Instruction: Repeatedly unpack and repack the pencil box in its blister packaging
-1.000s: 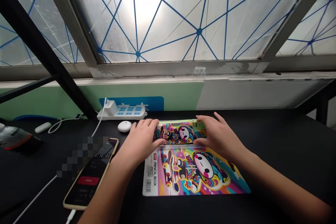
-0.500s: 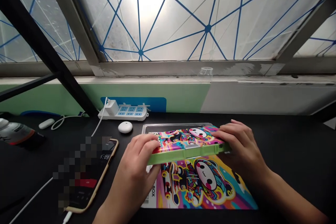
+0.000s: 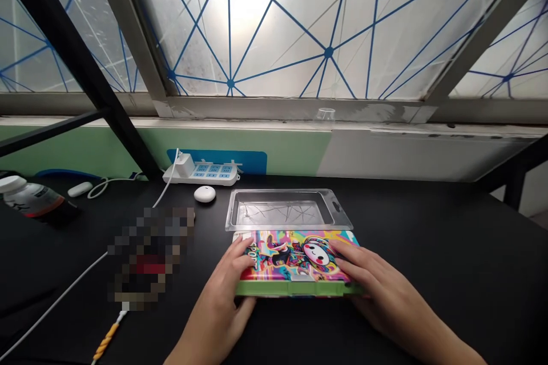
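- One pencil box [image 3: 295, 262]: flat and oblong, lid printed with a bright cartoon of a white-faced figure in pink, yellow and blue, green rim along the near side with a small pale clasp at its middle.
- Lies flat on the black bench [image 3: 449, 251], midway along the near edge and a little in from it.
- Left hand [image 3: 226, 291]: half open, fingers laid over the left end of the lid, thumb down at the green rim, gripping that end.
- Right hand [image 3: 377, 291]: half open likewise, fingers stretched across the right end of the lid, holding it.
- One clear plastic tray [image 3: 286, 208], just behind the box toward the far edge, close to touching it.
- One white puck-shaped case [image 3: 204, 194] and one power strip [image 3: 201, 171] with one charger plugged in, at the far edge.
- One phone [image 3: 149, 256], blurred, left of the box; one cable [image 3: 55, 296] running from it to the near left corner.
- One bottle [image 3: 29, 199] lying at the left edge.
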Demonstrator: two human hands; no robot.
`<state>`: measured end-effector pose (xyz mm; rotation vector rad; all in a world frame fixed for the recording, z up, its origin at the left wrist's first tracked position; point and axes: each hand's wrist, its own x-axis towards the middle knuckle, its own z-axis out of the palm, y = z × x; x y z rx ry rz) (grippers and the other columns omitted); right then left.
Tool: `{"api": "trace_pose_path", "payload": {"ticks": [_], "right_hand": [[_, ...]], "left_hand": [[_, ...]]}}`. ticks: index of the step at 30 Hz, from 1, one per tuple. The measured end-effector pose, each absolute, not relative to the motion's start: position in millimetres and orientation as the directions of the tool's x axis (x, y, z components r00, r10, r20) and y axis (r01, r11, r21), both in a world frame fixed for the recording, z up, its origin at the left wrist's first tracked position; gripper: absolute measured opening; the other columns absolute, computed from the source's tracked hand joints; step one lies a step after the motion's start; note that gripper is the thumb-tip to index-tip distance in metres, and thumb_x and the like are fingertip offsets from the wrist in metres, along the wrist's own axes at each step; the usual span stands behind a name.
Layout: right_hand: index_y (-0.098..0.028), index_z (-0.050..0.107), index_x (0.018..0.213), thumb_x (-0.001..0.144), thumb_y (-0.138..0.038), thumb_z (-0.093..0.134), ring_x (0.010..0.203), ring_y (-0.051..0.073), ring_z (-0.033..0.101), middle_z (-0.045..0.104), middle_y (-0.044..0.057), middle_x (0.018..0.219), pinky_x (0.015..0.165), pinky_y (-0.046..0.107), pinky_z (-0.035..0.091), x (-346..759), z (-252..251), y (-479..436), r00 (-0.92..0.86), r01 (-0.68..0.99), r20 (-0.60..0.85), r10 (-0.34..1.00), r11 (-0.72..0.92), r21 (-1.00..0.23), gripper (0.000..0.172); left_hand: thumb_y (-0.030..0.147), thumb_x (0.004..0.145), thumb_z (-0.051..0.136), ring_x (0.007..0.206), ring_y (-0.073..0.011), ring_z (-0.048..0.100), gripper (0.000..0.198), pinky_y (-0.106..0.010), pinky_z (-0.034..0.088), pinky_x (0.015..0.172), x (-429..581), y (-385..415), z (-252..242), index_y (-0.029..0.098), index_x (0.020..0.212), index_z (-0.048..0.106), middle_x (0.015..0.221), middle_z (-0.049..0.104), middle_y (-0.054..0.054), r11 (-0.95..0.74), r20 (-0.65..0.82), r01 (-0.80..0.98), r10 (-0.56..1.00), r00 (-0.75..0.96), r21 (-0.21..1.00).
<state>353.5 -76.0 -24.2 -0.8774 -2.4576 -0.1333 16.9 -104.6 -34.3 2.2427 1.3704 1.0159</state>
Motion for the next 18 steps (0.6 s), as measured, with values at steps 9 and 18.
{"api": "trace_pose_path", "payload": {"ticks": [9,18], "right_hand": [[-0.024,0.04,0.147,0.09,-0.04,0.066,0.143,0.029,0.04,0.041,0.015,0.156,0.11,0.048,0.045,349.6,-19.1,-70.4,-0.609,0.702,0.254,0.751,0.66,-0.269,0.065],[-0.029,0.064,0.125,0.087,-0.048,0.068,0.118,0.029,0.063,0.068,0.009,0.129,0.096,0.043,0.053,362.2,14.0,-45.2,-0.564,0.66,0.18,0.806,0.571,-0.488,0.043]], "left_hand": [[0.025,0.088,0.063,0.142,-0.0305,0.041,0.07,-0.047,0.044,0.11,15.8,-105.1,-34.1,0.034,0.15,0.032,0.159,0.035,-0.009,-0.268,0.215,0.646,0.963,0.162,0.714],[0.03,0.084,0.069,0.132,-0.0325,0.049,0.083,-0.051,0.042,0.108,15.0,-101.0,-42.3,0.035,0.155,0.025,0.141,0.052,-0.01,-0.196,0.196,0.675,0.978,0.077,0.711]]}}
